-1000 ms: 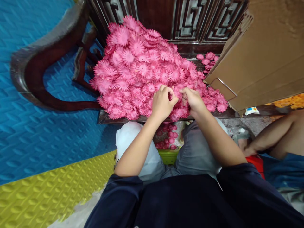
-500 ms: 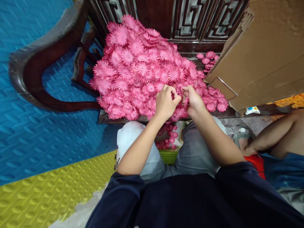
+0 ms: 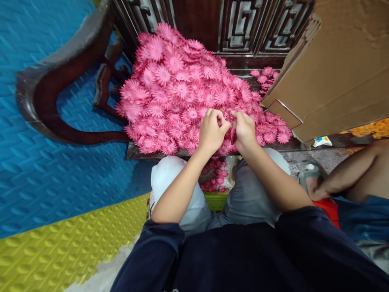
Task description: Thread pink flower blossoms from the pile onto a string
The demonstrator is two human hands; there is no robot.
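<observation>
My left hand (image 3: 211, 132) and right hand (image 3: 244, 129) meet at the near edge of the pink flower heap (image 3: 182, 87), fingertips of both pinching one flower (image 3: 230, 121) between them; the cardboard box (image 3: 331, 69) stands right of the heap.

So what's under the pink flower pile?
A dark wooden seat edge shows below the pink flower pile; the rest is covered. Both hands pinch flowers there.

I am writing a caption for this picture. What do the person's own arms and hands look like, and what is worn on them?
Both arms are bare from above the elbow down. Short dark navy sleeves cover the upper arms. The left hand and right hand are bare: no gloves, rings, watch or bracelet show.
</observation>
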